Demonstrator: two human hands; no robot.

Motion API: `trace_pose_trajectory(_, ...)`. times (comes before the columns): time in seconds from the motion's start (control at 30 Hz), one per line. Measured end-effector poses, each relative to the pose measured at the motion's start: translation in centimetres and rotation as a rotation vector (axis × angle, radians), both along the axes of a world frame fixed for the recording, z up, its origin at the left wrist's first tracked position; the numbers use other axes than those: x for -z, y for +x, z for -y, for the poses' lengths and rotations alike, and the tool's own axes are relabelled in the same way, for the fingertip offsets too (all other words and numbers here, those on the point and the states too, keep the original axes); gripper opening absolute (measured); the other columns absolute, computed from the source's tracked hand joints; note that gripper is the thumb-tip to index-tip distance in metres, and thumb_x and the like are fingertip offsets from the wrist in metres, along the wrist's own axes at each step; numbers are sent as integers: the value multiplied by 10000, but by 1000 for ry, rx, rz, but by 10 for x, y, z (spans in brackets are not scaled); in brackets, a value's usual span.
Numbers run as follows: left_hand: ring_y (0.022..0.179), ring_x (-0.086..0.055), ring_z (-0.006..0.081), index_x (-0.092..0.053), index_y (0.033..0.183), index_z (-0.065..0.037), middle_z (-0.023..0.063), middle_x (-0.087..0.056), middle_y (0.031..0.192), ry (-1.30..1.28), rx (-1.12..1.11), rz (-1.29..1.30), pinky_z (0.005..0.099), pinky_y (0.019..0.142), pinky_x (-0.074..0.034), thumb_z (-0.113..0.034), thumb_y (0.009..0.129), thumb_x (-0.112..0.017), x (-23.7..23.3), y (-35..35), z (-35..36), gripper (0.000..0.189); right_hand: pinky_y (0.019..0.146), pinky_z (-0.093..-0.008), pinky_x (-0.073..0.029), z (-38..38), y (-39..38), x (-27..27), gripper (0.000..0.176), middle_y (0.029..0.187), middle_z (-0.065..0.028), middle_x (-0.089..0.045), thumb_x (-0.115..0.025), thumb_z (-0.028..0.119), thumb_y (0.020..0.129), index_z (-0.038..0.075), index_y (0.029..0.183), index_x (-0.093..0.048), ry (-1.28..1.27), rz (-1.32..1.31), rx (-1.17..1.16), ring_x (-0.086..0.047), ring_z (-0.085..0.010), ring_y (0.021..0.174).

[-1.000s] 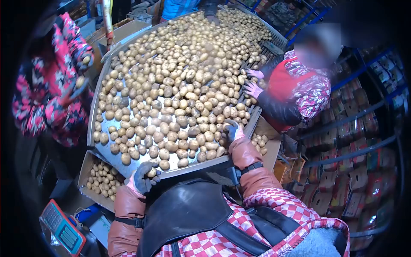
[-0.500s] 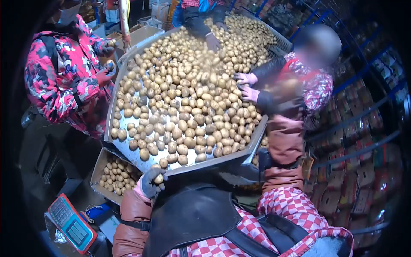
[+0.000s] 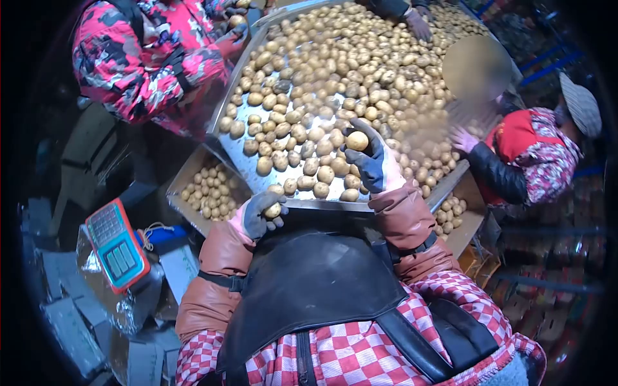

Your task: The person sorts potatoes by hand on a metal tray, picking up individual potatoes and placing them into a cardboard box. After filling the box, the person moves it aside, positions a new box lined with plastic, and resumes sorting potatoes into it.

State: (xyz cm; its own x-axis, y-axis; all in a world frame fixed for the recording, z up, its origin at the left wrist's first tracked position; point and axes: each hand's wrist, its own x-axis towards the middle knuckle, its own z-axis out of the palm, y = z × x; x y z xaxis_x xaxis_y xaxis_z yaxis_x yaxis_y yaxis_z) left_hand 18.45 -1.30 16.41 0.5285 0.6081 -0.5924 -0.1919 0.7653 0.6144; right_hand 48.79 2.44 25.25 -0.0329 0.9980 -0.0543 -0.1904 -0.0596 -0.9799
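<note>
While the right hand is gripping one potato, its gloved fingers are wrapping the sides and leaving the upper face showing. This potato is sitting over the near part of the heap; whether it is also touching those beneath, cannot tell. The left hand is holding a second potato between bent fingers and thumb, just outside the front edge. A loose potato is lying right beside that hand, at the table's corner.

Underneath, the metal table is carrying the heap, bare patches showing nearest the wearer. Below the left corner a box is holding more potatoes; a scale is standing farther left. To the right, a co-worker in a red apron is reaching in; another in a pink jacket is standing at the left side.

Risks, as judged: the left potato is hanging beyond the edge, so slack fingers would be dropping it. A knuckle bump could be sending the loose one over. Smooth gloves on round skins could be slipping; a jostled heap could be rolling down the bare metal.
</note>
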Motion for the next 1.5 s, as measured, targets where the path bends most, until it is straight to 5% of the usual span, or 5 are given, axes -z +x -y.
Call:
trace_pose_trajectory(0.73,548,-601,155,-616,1053,-1,75,-634,734,-62,-484,-400,193,390,-387,-588,977,-453,-16,31,81,614,488,-228,-426,-22,-23,79,556,895,-57,-647,-561,550,937,35,1144,-595,-533,-372,-617,-571,-110,607)
trace_pose_trajectory(0.9,850,-661,244,-653,1171,-63,103,-666,912,-62,-1293,-305,359,664,-564,-465,988,-513,24,-23,92,463,500,-232,-442,-13,-31,77,463,897,-94,-608,-601,355,926,3,1222,-548,-549,-410,-709,-568,-139,613)
trace_pose_trajectory(1.03,1169,-560,292,-524,1386,-149,83,-556,1357,-149,-1206,-464,495,958,-440,-534,957,-509,99,-47,138,577,478,-231,-412,-9,-32,74,459,909,-120,-594,-596,318,891,-10,1205,-526,-526,-217,-755,-560,-152,615)
trace_pose_trajectory(1.17,767,-543,244,-595,943,-200,-8,-534,802,-206,-963,-127,431,667,-441,-465,949,-516,228,-50,225,277,416,-202,-303,-4,-22,98,386,858,-125,-585,-582,313,870,-8,1083,-557,-543,-326,-775,-470,-133,517)
trace_pose_trajectory(1.5,1046,-573,305,-512,1326,-135,99,-573,1219,-383,-933,-129,479,868,-486,-402,940,-593,135,-45,158,476,396,-196,-296,5,-49,95,438,811,-56,-637,-479,475,983,61,969,-620,-713,-30,-796,-514,-91,504)
